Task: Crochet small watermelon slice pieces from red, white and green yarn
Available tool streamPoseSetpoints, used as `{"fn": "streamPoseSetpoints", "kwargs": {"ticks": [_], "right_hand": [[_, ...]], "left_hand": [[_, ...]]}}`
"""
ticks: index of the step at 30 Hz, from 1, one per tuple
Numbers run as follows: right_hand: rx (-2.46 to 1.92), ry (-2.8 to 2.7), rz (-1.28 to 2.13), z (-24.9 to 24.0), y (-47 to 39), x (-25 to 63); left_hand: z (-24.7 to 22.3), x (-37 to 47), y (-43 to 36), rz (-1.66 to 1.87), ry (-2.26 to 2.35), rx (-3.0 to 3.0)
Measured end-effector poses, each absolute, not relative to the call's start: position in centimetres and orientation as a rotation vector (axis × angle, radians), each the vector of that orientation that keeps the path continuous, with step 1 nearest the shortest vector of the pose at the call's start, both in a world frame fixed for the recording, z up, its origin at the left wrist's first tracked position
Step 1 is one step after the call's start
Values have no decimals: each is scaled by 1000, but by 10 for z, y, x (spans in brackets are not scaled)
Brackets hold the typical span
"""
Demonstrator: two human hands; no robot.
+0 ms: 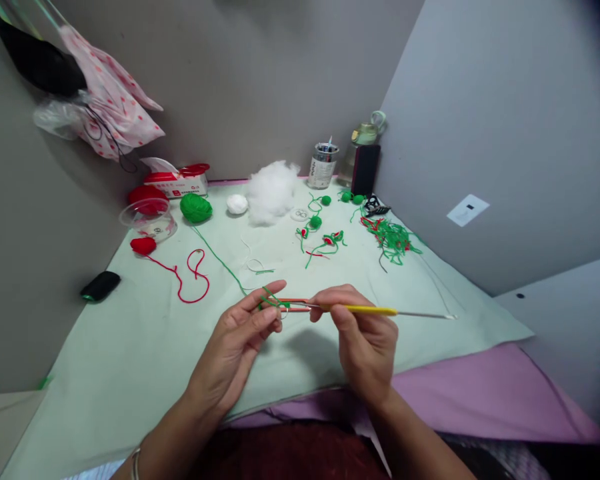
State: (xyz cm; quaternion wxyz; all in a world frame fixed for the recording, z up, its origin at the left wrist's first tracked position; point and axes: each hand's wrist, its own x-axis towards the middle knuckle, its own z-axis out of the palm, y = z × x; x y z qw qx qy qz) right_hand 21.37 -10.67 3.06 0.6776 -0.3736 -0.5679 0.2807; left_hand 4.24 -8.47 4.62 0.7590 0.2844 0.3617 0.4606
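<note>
In my left hand [245,333], thumb and fingers are closed on a small piece of green yarn work [284,305], with a loop over a raised finger. A green strand runs from it back to a green yarn ball [196,208]. My right hand [363,327] grips a crochet hook [370,310] by its yellow handle. The hook's near tip meets the green yarn at my left fingertips; its other metal end points right. Two thin orange bars [295,301] show between my hands; I cannot tell which tool they belong to.
Behind stand white stuffing [273,193], a white yarn ball [237,204], a pen can [323,167], a bottle [365,133] and a phone [367,171]. Red yarn [143,246] and a plastic tub [155,223] lie left. Green and red scraps [393,240] lie right.
</note>
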Motion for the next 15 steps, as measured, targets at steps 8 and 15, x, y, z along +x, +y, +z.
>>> {"fn": "streamPoseSetpoints", "kwargs": {"ticks": [8, 15], "right_hand": [[-751, -1126, 982, 25, -105, 216], [-760, -1171, 939, 25, -106, 210]], "left_hand": [[46, 42, -89, 972, 808, 813], [46, 47, -91, 1019, 814, 859]]}}
